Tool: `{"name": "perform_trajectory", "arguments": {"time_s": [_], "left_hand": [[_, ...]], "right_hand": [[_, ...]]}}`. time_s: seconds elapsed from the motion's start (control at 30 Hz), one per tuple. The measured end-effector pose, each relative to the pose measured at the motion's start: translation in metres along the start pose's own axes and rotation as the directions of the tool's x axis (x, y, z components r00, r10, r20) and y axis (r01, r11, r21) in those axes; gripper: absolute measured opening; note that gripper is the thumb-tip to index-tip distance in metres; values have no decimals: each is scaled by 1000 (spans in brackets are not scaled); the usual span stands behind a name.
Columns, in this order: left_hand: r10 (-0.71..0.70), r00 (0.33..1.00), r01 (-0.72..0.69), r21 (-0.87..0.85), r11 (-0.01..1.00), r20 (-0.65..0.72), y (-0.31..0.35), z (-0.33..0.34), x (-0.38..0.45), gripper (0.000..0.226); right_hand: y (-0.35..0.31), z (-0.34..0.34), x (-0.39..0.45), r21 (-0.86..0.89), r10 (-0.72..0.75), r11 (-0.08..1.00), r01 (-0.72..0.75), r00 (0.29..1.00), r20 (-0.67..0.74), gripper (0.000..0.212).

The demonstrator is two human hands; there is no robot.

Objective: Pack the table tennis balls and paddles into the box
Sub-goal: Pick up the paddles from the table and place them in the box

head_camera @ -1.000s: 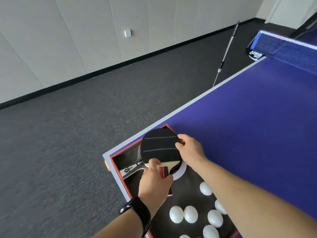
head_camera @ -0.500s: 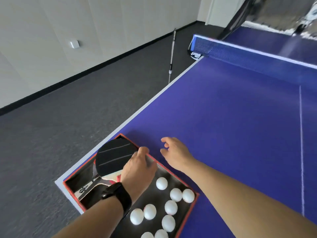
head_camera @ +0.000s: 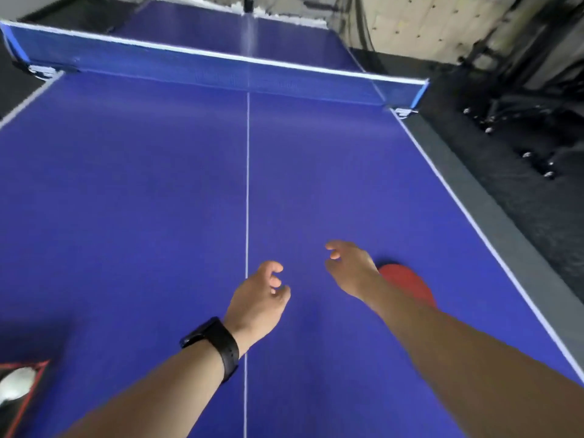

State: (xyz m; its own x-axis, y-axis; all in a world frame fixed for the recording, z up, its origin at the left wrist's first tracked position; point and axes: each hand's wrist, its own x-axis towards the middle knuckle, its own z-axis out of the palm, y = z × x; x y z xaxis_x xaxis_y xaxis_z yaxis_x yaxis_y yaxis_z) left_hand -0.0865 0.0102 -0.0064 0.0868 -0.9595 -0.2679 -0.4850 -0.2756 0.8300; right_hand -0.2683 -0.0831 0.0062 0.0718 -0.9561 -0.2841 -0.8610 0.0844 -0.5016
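A red paddle [head_camera: 407,284] lies flat on the blue table, partly hidden behind my right wrist and forearm. My right hand [head_camera: 350,270] hovers just left of it, fingers apart and empty. My left hand [head_camera: 260,295], with a black watch on the wrist, hangs over the white centre line, fingers loosely curled around nothing. Only a corner of the red-edged black box [head_camera: 30,379] shows at the bottom left, with a white ball [head_camera: 14,384] inside it. The picture is blurred.
The blue table [head_camera: 142,200] stretches ahead to the net [head_camera: 205,69]. Its right edge runs diagonally beside dark floor and black equipment [head_camera: 521,128]. The near left corner holds the box.
My view has swung right, from the box to the table's middle. Both hands left the box and the black paddle inside it, and moved right toward the red paddle.
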Motion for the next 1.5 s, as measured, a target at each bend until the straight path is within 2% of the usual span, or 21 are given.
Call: {"name": "perform_trajectory", "arguments": {"time_s": [0.13,0.2,0.27,0.37,0.43,0.53,0.67,0.73,0.9,1.1,1.23,1.37,1.5], "left_hand": [[-11,997,11,4,1000,82,48,104,25,47],[-123,982,140,-117,983,143,63,143,38,46],[-278,935,332,-274,903,219,71,181,48,47],[-398,866,486,-327,810,302,75,228,50,51],[-431,846,525,-352,775,312,76,250,46,49],[-478,823,568,-445,692,308,76,266,43,28],[-487,843,525,-547,652,228,75,258,45,15],[-476,863,478,-584,656,171,78,238,47,7],[-438,899,349,-615,707,6,77,146,52,17],[-396,901,237,-565,790,-175,51,-3,28,15],[-400,867,213,-503,838,-299,8,-102,-13,20],[-397,815,226,-399,889,-423,-60,-207,-73,28],[-436,736,320,-301,898,-519,-142,-299,-135,24]], "right_hand": [[108,-50,10,-34,123,991,-126,989,-76,41],[149,-65,16,-33,170,984,-174,981,-94,44],[185,-72,22,-39,209,976,-213,974,-93,47],[227,-72,23,-44,297,953,-300,952,-74,51],[246,-68,23,-2,344,939,-345,938,-45,55],[260,-65,22,136,386,913,-384,922,10,58],[249,-68,22,311,401,867,-389,916,29,30],[232,-69,27,314,347,887,-339,937,31,26],[142,-73,36,378,207,902,-211,977,51,20],[1,-41,28,408,-39,913,-17,991,129,32],[-100,1,9,416,-179,907,67,955,237,38],[-199,69,-27,455,-290,884,107,889,354,29],[-288,156,-79,472,-376,871,136,803,462,46]]}}
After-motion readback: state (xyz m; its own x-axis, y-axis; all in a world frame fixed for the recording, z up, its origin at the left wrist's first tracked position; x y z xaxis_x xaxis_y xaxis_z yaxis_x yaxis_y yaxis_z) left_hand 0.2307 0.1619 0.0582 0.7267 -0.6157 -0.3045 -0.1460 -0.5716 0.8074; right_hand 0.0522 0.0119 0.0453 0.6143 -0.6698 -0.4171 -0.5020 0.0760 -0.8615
